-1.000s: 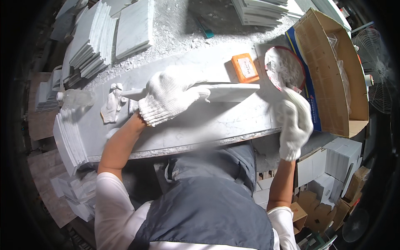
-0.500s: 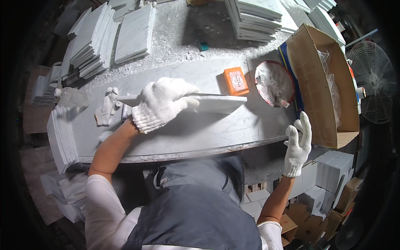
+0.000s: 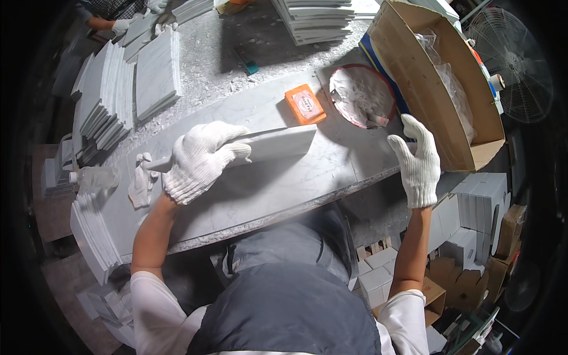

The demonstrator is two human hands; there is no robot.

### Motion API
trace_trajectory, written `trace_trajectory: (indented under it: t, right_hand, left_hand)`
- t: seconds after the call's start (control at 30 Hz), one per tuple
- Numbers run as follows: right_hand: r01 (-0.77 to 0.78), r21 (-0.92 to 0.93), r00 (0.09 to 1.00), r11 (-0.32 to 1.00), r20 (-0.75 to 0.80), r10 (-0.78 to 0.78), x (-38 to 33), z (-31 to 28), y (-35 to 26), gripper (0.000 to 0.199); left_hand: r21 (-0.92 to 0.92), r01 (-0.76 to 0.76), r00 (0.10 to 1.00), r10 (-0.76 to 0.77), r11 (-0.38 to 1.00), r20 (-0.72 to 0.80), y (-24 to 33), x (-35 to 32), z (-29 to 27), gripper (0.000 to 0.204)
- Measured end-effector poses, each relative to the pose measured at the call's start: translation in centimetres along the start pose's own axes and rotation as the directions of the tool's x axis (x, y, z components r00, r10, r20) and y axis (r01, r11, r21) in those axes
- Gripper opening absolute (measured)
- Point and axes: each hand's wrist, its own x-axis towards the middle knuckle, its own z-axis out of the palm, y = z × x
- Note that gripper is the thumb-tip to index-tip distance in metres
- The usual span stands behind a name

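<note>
My left hand (image 3: pixel 204 155), in a white knit glove, grips a pale marble tile (image 3: pixel 281 145) by its upper edge, thumb on one side and fingers on the other. The tile is tilted up over the marble worktop (image 3: pixel 248 204). My right hand (image 3: pixel 419 157), gloved too, hovers beyond the worktop's right end with fingers and thumb apart, holding nothing. It is nearest to a long open cardboard box (image 3: pixel 423 77). Between my hands, farther back, lie an orange hand pad pack (image 3: pixel 305 104) and a round red-rimmed dish (image 3: pixel 362 96) of whitish paste or scraps.
Tile stacks stand at the back left (image 3: pixel 109 94), back middle (image 3: pixel 313 21) and left edge (image 3: pixel 94 236). A spare glove (image 3: pixel 142 183) and a clear bottle (image 3: pixel 97 177) lie left. A fan (image 3: pixel 512 65) is at right. A co-worker's gloved hand (image 3: pixel 122 26) shows far left.
The view has swung, so the worktop now slants up to the right. My right hand has risen toward the box. My left hand still holds the tile. A co-worker has come into view.
</note>
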Motion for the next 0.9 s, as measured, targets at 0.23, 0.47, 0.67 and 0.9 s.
trace_trajectory:
  t: [0.23,0.47,0.67,0.9]
  right_hand:
    - [0.255,-0.420,0.958,0.871,0.231,-0.169,4.2,2.3,-0.2,0.039]
    - [0.346,-0.460,0.916,0.818,0.355,-0.187,6.2,2.7,0.7,0.023]
    - [-0.002,-0.145,0.977,0.989,0.211,0.033,5.9,0.6,0.0,0.025]
    - [-0.360,0.232,0.915,0.904,0.275,0.294,4.1,1.6,0.9,0.030]
  left_hand:
    - [-0.086,0.022,0.999,-0.020,0.996,0.028,-0.1,0.1,-0.1,0.030]
    - [-0.058,-0.017,1.000,0.016,0.998,-0.016,-0.1,0.2,-0.1,0.030]
    - [-0.178,0.065,0.998,-0.063,0.982,0.016,-0.4,0.6,0.0,0.031]
    - [-0.231,0.089,0.995,-0.076,0.969,0.064,-1.0,1.2,-0.1,0.032]
